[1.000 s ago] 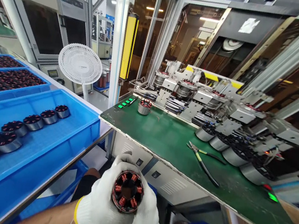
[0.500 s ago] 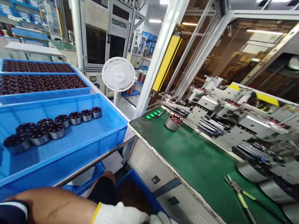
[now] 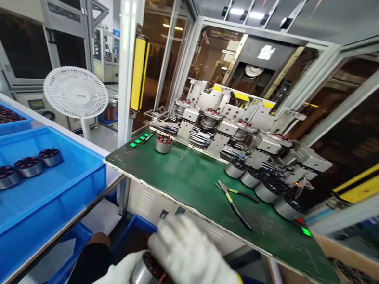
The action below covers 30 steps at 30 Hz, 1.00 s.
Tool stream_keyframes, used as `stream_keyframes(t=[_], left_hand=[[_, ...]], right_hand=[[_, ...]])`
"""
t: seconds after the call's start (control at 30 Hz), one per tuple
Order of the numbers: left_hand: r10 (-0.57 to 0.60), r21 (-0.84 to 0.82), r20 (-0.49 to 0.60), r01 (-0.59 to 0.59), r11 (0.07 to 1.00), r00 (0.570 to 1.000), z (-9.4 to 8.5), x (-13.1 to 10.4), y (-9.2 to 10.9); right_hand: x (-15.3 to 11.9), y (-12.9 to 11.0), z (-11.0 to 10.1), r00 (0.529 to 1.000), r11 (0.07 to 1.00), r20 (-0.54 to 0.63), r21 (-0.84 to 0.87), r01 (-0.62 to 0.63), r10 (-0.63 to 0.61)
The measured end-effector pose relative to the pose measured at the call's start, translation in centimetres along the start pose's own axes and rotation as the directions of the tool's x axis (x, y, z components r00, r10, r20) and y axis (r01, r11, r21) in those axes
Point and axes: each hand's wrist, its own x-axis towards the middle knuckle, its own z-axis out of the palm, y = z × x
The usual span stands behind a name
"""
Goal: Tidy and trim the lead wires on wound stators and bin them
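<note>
At the bottom middle, my left hand (image 3: 117, 282) in a white glove with a yellow cuff grips a motor stator (image 3: 144, 278), a silver ring with dark core and reddish copper windings. My right hand (image 3: 192, 262), gloved the same way, passes over the stator's top and right side. Its fingers look stretched out but are smeared by motion; whether they touch the windings I cannot tell. A short reddish wire end shows at the stator's right edge. Beyond my hands, pliers (image 3: 233, 203) with yellow-and-black handles lie on the green bench top (image 3: 183, 175).
On the left, a blue crate (image 3: 56, 192) holds several stators. One stator (image 3: 163, 144) stands at the bench's far left; several silver stators (image 3: 265, 189) line its right side. A winding machine (image 3: 221, 130) runs along the back. A white fan (image 3: 76, 92) stands behind the crate.
The view has swung right toward the bench and machine. My hands, close together low in the frame before, now show the stator in my left hand and my right hand above it.
</note>
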Motion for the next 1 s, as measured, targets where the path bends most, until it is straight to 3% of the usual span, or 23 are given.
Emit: stream_keyframes(t=[0.07,0.13,0.23,0.3,0.33,0.43,0.57,0.67,0.77,0.9,0.97,1.0], left_hand=[[0.01,-0.032,-0.053,-0.012,0.999,0.999,-0.4,0.4,-0.8],[0.006,-0.067,-0.075,-0.011,0.998,0.997,-0.7,0.7,-1.3],[0.007,-0.137,-0.033,-0.011,0.991,0.999,-0.8,0.4,-0.9],[0.056,-0.222,0.012,-0.052,0.974,0.998,-0.7,-0.2,0.1],[0.088,-0.265,0.038,-0.075,0.961,0.995,-0.6,-0.6,0.6],[0.134,-0.357,0.085,-0.096,0.929,0.987,-0.5,-1.4,1.7],[0.097,-0.401,0.066,-0.063,0.914,0.993,-0.7,-1.4,1.6],[0.095,-0.398,0.076,-0.057,0.916,0.993,-0.7,-1.3,1.5],[0.004,-0.378,0.047,0.014,0.926,0.999,-0.3,-1.6,1.6],[-0.079,-0.354,0.05,0.092,0.931,0.996,0.2,-2.0,1.3],[-0.041,-0.301,0.088,0.066,0.951,0.995,0.1,-2.0,0.8],[-0.018,-0.25,0.113,0.046,0.967,0.993,0.0,-2.1,0.5]], right_hand=[[-0.4,4.8,-1.9,0.976,0.972,-0.104,-0.12,-0.203,0.191],[-1.6,9.9,-3.3,0.851,0.827,-0.159,-0.203,-0.525,0.501],[-4.0,15.3,-3.7,0.72,0.692,0.005,-0.281,-0.665,0.694],[-5.5,16.6,-3.1,0.673,0.659,0.088,-0.327,-0.677,0.734],[-6.0,16.6,-2.7,0.671,0.661,0.109,-0.346,-0.666,0.733],[-7.4,15.1,-2.0,0.735,0.717,0.127,-0.379,-0.585,0.666],[-9.4,12.4,-2.0,0.829,0.794,0.113,-0.384,-0.472,0.547],[-10.9,11.1,-1.9,0.83,0.771,0.092,-0.438,-0.462,0.549],[-11.6,8.9,-1.9,0.82,0.77,0.114,-0.434,-0.467,0.561],[-9.9,3.6,-2.7,0.885,0.894,0.176,-0.221,-0.39,0.43],[-8.2,0.9,-3.4,0.877,0.922,0.286,-0.087,-0.378,0.386],[-7.3,-0.2,-3.7,0.85,0.915,0.354,-0.048,-0.4,0.39]])
